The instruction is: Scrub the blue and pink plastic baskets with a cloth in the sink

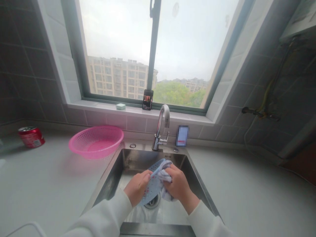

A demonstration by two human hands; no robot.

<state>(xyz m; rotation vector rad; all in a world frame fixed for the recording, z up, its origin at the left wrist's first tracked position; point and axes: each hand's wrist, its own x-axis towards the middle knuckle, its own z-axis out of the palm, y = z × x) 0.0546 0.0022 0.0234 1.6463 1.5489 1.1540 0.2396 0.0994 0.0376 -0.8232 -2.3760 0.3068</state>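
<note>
Over a stainless steel sink (108, 177), my left hand (137, 187) grips the edge of a pale blue perforated plastic basket (152, 186). My right hand (176, 184) presses a crumpled white and blue cloth (165, 176) against that basket. Part of the basket is hidden behind my hands and the cloth. Below them sits the metal sink drain (152, 201). A chrome faucet (160, 126) stands behind the sink, and my hands do not touch it. White sleeves cover both forearms.
A pink plastic colander (96, 142) stands on the white countertop (44, 184) left of the sink, and a red drink can (31, 137) lies further left. A phone (147, 99) and a small pale green dish (120, 106) sit on the windowsill. A blurred object (182, 135) stands behind the sink.
</note>
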